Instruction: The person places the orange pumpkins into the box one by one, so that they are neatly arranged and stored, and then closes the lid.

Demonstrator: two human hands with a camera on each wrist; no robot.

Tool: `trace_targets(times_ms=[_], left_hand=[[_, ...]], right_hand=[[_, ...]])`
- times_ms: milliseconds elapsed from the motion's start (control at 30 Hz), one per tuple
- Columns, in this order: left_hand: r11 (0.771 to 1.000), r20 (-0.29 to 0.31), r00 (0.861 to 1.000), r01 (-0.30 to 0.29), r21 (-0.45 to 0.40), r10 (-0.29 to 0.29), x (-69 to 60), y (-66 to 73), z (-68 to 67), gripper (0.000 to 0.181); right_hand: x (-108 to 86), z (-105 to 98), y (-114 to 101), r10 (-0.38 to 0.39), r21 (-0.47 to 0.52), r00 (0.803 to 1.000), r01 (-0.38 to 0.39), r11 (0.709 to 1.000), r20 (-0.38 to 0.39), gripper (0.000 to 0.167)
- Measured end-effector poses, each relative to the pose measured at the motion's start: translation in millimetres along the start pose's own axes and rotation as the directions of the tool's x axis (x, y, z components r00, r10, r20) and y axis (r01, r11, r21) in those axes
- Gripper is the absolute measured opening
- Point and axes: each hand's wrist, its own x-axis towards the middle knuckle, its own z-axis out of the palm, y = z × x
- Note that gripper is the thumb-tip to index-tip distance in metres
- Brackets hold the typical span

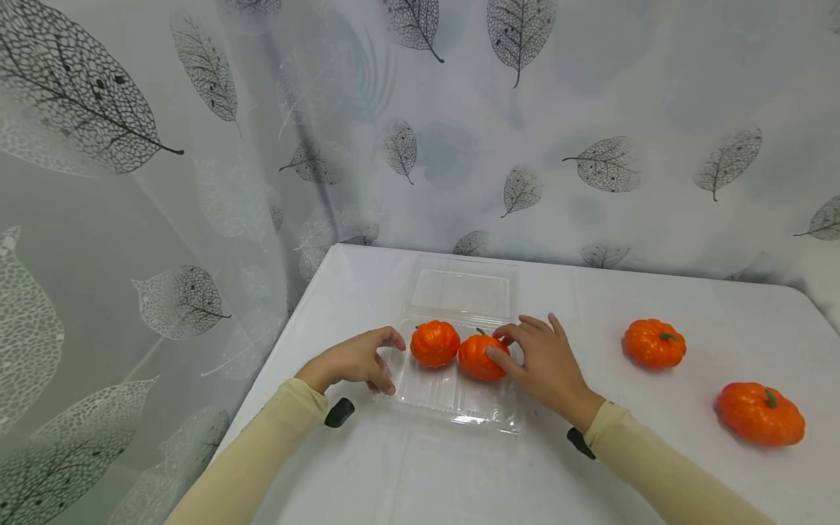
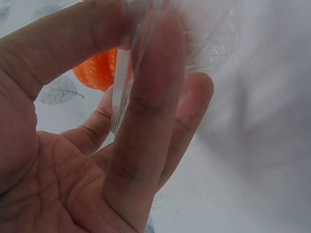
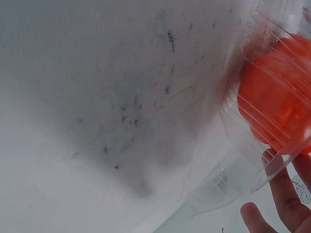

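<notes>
An open clear plastic container lies on the white table with its lid folded back. Inside it sit two small orange pumpkins, a left one and a right one, side by side. At the container's left edge, my left hand grips the rim; in the left wrist view its thumb and fingers lie on either side of the clear wall. My right hand holds the right pumpkin between thumb and fingers. That pumpkin shows through the plastic in the right wrist view.
Two more orange pumpkins rest on the table to the right, one farther back and one nearer. A leaf-patterned curtain hangs behind the table and along its left side.
</notes>
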Motion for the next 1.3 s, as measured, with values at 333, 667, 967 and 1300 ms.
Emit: trace_targets(times_ms=[333, 667, 967, 1300], left_hand=[[1.000, 0.007, 1.000, 0.001, -0.007, -0.001, -0.7, 0.1, -0.1, 0.065], [1.000, 0.002, 1.000, 0.004, -0.003, -0.004, -1.6, 1.4, 0.0, 0.066], [1.000, 0.006, 1.000, -0.002, -0.001, 0.002, -0.4, -0.3, -0.3, 0.066], [1.000, 0.015, 1.000, -0.005, 0.001, 0.005, -1.4, 0.6, -0.3, 0.066]], right_hand=[[-2.1, 0.5, 0.5, -0.017, -0.029, 1.000, 0.017, 0.999, 0.011, 0.048], [-3.8, 1.2, -0.8, -0.032, -0.021, 0.999, 0.032, 0.999, 0.017, 0.051], [-5.3, 2.6, -1.1, -0.040, -0.025, 0.999, 0.040, 0.999, -0.004, 0.052], [-7.1, -2.6, -1.1, -0.014, -0.026, 1.000, 0.014, 1.000, 0.010, 0.059]])
